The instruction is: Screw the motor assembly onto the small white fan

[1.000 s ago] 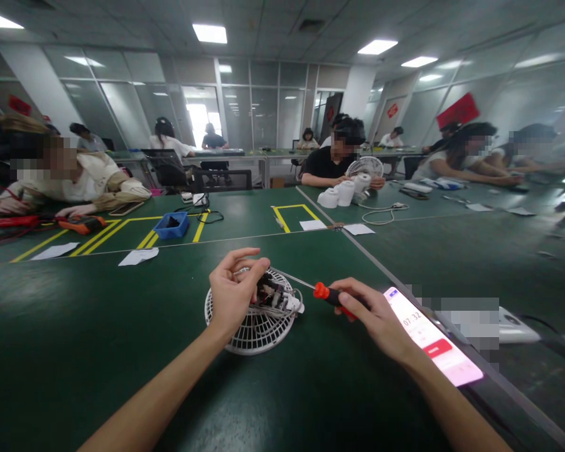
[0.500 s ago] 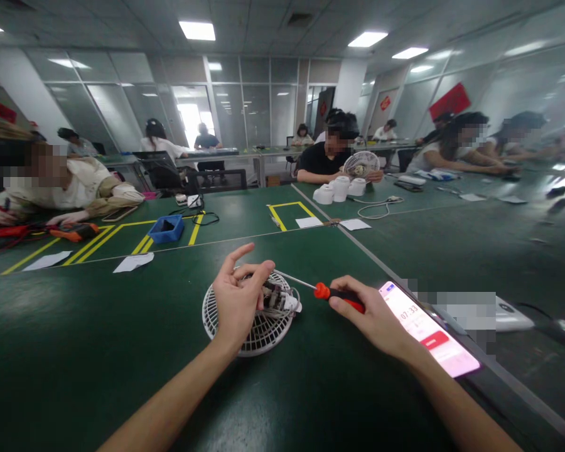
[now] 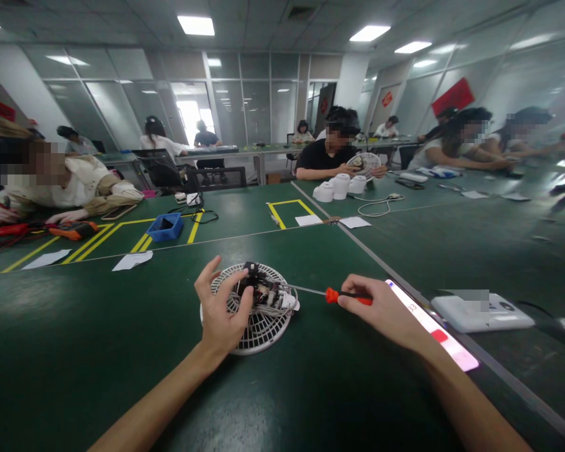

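A round white fan grille (image 3: 263,342) lies on the green table, with a dark motor and bundled wires (image 3: 266,292) on top of it. Over the grille's left side is my left hand (image 3: 221,311), fingers spread and curved. Its thumb and index fingertips are close beside a black part (image 3: 251,271) of the motor; whether they touch it I cannot tell. My right hand (image 3: 370,307) is closed around the red and black handle of a screwdriver (image 3: 332,295). The shaft points left, its tip near the right side of the motor and wires.
Right of my right hand lies a lit phone (image 3: 433,329), with a white device (image 3: 484,312) beyond it. A blue bin (image 3: 166,227) and paper slips (image 3: 132,260) lie farther back. Across the table, a person in black (image 3: 327,157) holds another fan grille behind white cups (image 3: 341,186).
My left hand has moved left and its fingers have spread, uncovering the motor. The screwdriver has drawn back to the right with my right hand.
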### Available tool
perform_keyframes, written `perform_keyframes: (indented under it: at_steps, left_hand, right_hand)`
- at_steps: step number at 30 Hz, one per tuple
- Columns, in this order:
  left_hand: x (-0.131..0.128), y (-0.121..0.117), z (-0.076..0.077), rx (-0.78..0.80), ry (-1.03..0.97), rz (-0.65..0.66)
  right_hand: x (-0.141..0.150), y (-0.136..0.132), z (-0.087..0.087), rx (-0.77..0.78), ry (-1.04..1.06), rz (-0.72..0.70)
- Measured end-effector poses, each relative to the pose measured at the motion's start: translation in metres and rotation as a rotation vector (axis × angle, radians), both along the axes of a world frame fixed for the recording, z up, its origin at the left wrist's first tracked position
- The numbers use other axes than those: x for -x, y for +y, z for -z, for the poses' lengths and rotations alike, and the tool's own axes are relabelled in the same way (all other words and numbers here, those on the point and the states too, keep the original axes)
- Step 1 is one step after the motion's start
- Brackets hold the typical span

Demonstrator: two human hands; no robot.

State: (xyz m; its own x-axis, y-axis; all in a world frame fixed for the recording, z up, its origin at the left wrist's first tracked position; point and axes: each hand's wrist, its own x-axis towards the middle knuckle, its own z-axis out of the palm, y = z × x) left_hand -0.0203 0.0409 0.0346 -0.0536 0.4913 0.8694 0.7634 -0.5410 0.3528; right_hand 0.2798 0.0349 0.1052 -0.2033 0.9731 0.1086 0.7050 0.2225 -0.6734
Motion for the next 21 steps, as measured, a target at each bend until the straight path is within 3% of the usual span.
perform_keyframes:
  at_steps: [3, 7, 14, 21]
  left_hand:
    - [0.003, -0.002, 0.011, -0.044, 0.133, 0.004]
    - [0.002, 0.000, 0.013, -0.065, 0.219, 0.016]
    - [0.000, 0.004, 0.012, 0.028, 0.223, 0.049]
    - [0.000, 0.003, 0.015, 0.098, 0.209, 0.077]
  right_hand:
    - [0.001, 0.000, -0.001, 0.003, -0.040, 0.016]
    - [0.003, -0.001, -0.002, -0.008, -0.080, 0.031]
    - [0.005, -0.003, -0.005, 0.010, -0.096, 0.047]
    - [0.005, 0.000, 0.007, 0.017, -0.074, 0.052]
